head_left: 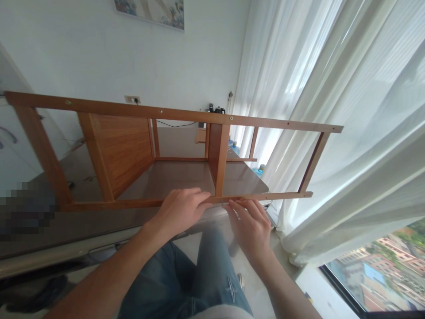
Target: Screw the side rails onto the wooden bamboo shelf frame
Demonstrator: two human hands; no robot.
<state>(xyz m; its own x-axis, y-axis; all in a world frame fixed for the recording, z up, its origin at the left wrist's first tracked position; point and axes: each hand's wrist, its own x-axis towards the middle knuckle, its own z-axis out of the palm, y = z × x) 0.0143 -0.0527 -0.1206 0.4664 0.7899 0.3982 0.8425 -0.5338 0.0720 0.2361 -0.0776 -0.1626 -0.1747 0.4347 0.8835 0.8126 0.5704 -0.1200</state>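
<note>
A brown wooden shelf frame [195,116] lies on its side on the table, with a panel shelf [121,150] at the left and a narrower one nearer the middle. My left hand [184,204] is closed over its near rail, thumb pointing right. Just right of it, my right hand [250,223] pinches at the same rail, below the joint of the middle shelf. A thin, small metal piece [222,201] shows at the right fingertips; its kind is too small to make out. Round metal fittings dot the upper rail.
The dark glossy table [172,177] extends under the frame. White curtains [308,88] hang close on the right, above a window [381,270]. Against the wall stand a black kettle [219,110] and a socket [132,99] with a plugged-in cable.
</note>
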